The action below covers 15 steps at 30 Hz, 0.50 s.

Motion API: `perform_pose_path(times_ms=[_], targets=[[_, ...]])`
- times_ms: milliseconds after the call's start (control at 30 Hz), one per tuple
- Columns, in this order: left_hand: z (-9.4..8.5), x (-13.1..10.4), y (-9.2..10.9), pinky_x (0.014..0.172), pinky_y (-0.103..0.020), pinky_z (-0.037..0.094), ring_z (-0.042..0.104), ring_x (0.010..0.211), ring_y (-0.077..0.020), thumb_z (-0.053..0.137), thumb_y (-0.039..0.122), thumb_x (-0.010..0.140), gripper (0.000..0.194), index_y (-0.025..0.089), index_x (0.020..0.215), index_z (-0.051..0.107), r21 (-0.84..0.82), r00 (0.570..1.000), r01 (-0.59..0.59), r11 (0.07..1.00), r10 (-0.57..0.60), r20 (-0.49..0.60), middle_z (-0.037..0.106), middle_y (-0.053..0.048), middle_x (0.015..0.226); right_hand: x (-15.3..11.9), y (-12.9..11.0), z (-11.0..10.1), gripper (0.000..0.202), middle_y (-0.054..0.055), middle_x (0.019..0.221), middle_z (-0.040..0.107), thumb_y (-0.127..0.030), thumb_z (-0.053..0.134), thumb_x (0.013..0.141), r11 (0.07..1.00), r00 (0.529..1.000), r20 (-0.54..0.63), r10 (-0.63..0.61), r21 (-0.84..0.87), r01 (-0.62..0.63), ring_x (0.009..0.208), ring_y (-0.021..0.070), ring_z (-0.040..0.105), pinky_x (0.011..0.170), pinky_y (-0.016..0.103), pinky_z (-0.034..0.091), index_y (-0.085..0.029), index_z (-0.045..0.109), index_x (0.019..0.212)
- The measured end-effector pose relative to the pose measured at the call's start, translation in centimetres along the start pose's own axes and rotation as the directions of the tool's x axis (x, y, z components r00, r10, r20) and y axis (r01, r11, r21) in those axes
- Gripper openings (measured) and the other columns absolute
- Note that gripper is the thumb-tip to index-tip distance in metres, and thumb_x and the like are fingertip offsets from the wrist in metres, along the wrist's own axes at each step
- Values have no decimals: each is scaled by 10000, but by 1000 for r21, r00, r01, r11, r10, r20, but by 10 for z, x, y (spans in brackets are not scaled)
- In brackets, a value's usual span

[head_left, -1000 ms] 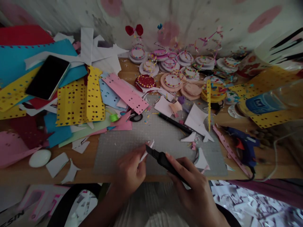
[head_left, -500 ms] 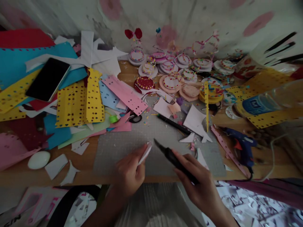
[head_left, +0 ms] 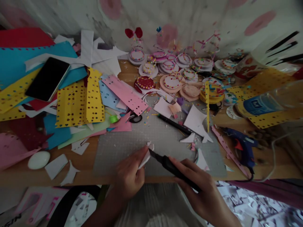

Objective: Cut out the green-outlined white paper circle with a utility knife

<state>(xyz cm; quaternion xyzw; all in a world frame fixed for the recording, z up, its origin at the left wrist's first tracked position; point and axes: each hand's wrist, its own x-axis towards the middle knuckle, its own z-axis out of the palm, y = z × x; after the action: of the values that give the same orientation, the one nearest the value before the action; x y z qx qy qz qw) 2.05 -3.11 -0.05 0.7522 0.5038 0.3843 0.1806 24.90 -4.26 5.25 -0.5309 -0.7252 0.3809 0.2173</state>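
The black tool point(head_left: 175, 168) is now sitting with its tip touching the white paper piece point(head_left: 146, 157), where half a second ago a gap was showing between the two. The right hand point(head_left: 201, 192) is wrapping its fingers closed around the tool's handle and has slid lower and nearer the body. The left hand point(head_left: 129, 175) is pinching the paper piece between thumb and fingertips, holding it tilted just above the near part of the grey cutting mat point(head_left: 123, 148), much where it was before.

The mat's near edge is lying close to the front edge of the counter point(head_left: 87, 164), and both hands are working right over that edge. The middle of the mat ahead of the hands is lying mostly bare. To the left, punched yellow sheets point(head_left: 80, 101) and a phone point(head_left: 47, 78) are crowding in; to the right, a blue glue gun point(head_left: 243, 146) is lying just off the mat's corner, and white offcuts point(head_left: 196, 121) with a black pen point(head_left: 174, 123) are lying at its far side.
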Motion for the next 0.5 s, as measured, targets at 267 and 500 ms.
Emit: perform_pose_path(times_ms=[267,500], targets=[[2,0,-2,904,-254,536,684,1006,-162,472,-46,793,618,206,1356,505,8,1000,10,1000,-10,11,694,-58,1181,0,-1,5,500,37,937,587,-183,470,927,999,999,-41,32,-34,-34,766,112,616,664,168,489,-299,441,1413],[4,3,-5,908,-252,537,689,995,-159,499,-48,792,627,214,1361,498,2,1000,-4,1000,4,-1,695,-55,1183,4,-2,11,477,39,902,612,-238,469,928,994,994,-71,83,-70,-88,730,126,633,623,182,493,-283,469,1403]])
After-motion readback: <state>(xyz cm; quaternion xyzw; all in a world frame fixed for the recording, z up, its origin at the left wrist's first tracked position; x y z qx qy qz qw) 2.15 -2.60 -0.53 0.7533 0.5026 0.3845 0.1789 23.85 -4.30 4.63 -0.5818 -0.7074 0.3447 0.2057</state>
